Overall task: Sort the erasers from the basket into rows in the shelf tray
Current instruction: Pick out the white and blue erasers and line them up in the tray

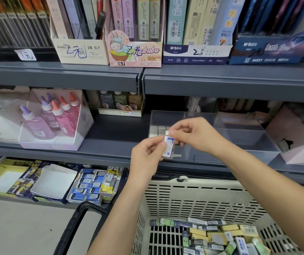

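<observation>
1. Head cam, centre: hands meet over the front of the clear shelf tray (188, 115). I see the left hand (147, 153) pinching the lower end of a white-and-blue eraser (168, 146) w/ thumb and fingers closed on it. The right hand (195, 134) pinches the top end, fingertips closed. The eraser stands roughly upright, held between both hands, just above the tray's front edge.

2. Head cam, tray: it sits on the mid grey shelf (110, 150), w/ several compartments. A row of pale erasers (158, 128) lies in the back-left part, partly hidden by the hands. I can't tell how many. Compartments to the right look bare.

3. Head cam, bottom right: the beige slotted basket (193, 196) sits below the shelf, near the person's forearms. A loose pile of erasers (226, 236) covers its floor: yellow, green, white-and-blue and dark sleeves, mixed, lying at all angles. A black handle (77, 223) hangs down at its left side.

4. Head cam, left of the tray: a clear display box holds glue bottles (55, 116) w/ purple and orange caps, upright.

5. Head cam, top shelf: boxes of pencil leads (134, 46) and pens stand in a row, handwritten price marks on the fronts.

6. Head cam, bottom shelf: a box of blue-sleeved erasers (86, 186) sits left of the basket, beside yellow-edged trays.
</observation>
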The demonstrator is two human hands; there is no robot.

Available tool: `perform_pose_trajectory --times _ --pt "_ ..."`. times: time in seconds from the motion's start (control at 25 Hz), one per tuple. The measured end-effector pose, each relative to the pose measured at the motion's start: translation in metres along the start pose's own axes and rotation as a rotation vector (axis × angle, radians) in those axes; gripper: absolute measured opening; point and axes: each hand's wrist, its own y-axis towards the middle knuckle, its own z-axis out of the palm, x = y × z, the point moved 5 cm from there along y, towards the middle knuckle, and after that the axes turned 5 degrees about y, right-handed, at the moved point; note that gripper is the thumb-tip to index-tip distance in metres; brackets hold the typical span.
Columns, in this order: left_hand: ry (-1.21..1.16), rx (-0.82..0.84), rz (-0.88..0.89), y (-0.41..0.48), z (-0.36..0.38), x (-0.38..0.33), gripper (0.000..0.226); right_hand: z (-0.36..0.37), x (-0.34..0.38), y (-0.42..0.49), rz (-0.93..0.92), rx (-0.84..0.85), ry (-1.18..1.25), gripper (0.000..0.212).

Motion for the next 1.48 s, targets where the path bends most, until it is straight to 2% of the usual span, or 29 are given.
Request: perform_pose_trajectory --times 0.08,0.16,0.28,0.36,0.52,0.64,0.72,0.84,1.0,1.16,1.32,1.4,1.48 --pt "0.009 0.021 -0.047 0.0 0.001 0.001 0.02 -0.006 -0.003 -0.001 0.046 -0.032 0.078 0.011" --pt "-0.014 0.112 -0.116 -0.001 0.008 0.005 0.025 -0.009 -0.003 -0.004 0.036 -0.028 0.147 0.011" --pt "0.012 0.177 -0.077 -0.003 0.015 0.004 0.015 -0.013 -0.004 -0.009 0.014 -0.02 0.163 0.011" --pt "0.065 0.131 -0.018 -0.003 0.014 0.002 0.012 -0.017 -0.005 -0.011 0.051 -0.034 0.143 0.01" --pt "0.14 0.067 0.031 -0.003 0.012 0.0 0.022 -0.026 -0.013 -0.013 0.128 -0.053 0.098 0.009" --pt "0.28 -0.085 0.079 0.001 -0.005 -0.002 0.022 -0.048 -0.011 -0.008 0.042 -0.223 -0.032 0.007" --pt "0.383 -0.157 0.046 0.006 -0.018 0.002 0.029 -0.055 -0.009 -0.005 -0.007 -0.264 -0.207 0.013" --pt "0.494 -0.055 -0.077 0.008 -0.014 0.016 0.043 -0.04 -0.016 -0.004 -0.004 -0.158 -0.486 0.008" --pt "0.573 -0.034 -0.03 0.008 -0.009 0.018 0.035 -0.012 -0.031 -0.002 0.039 -0.053 -0.504 0.01" --pt "0.619 -0.044 -0.014 0.007 -0.009 0.02 0.033 -0.005 -0.034 -0.001 0.013 -0.023 -0.559 0.019" --pt "0.587 -0.1 0.016 -0.001 -0.007 0.016 0.038 -0.005 -0.032 -0.006 -0.005 -0.026 -0.561 0.023" --pt "0.485 -0.193 0.061 -0.012 -0.005 0.011 0.038 -0.012 -0.029 -0.016 -0.029 -0.12 -0.496 0.024" --pt "0.369 -0.226 0.123 -0.031 0.002 0.007 0.027 -0.025 -0.027 -0.037 -0.043 -0.25 -0.394 0.022"
